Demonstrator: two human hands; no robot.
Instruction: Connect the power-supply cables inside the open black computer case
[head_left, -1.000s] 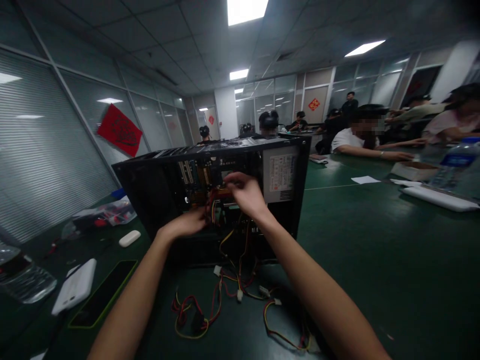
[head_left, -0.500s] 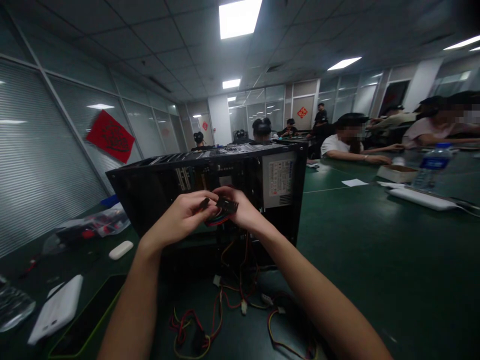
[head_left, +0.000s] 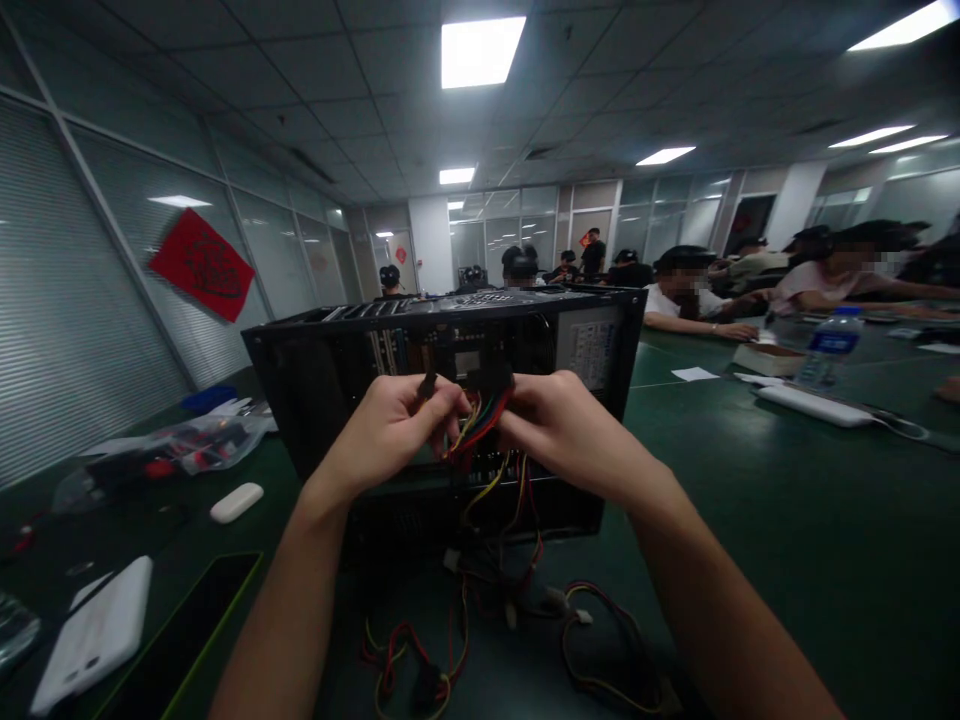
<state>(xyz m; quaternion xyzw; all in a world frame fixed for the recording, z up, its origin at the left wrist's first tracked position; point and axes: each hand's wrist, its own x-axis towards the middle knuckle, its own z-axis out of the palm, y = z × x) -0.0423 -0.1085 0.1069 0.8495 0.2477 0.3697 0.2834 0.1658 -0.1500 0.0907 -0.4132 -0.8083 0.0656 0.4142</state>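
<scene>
Both hands are in front of an open black computer case point(head_left: 322, 325) that stands on the green table. My right hand point(head_left: 555, 425) is closed on a wide black power connector point(head_left: 491, 380), from which a bundle of coloured wires point(head_left: 480, 425) hangs. My left hand point(head_left: 409, 420) pinches the same bundle, and a small black plug point(head_left: 427, 387) sticks up between its thumb and finger. Inside the case, at its right end, sits the power supply point(head_left: 592, 350) with a white label. More power cables point(head_left: 525, 500) drop out of the case onto the table.
Loose cables with white plugs point(head_left: 583, 617) lie in front of the case. At left are a white phone point(head_left: 101, 630), a black pad with a green edge point(head_left: 184, 640), a white oval case point(head_left: 237, 502) and a plastic bag point(head_left: 180, 455). At right stand a water bottle point(head_left: 832, 345) and a box point(head_left: 769, 357); people sit beyond.
My right hand has turned and shifted right, and the wide connector now faces upward. The wire bundle between my hands shows more. The whole view has swung a little.
</scene>
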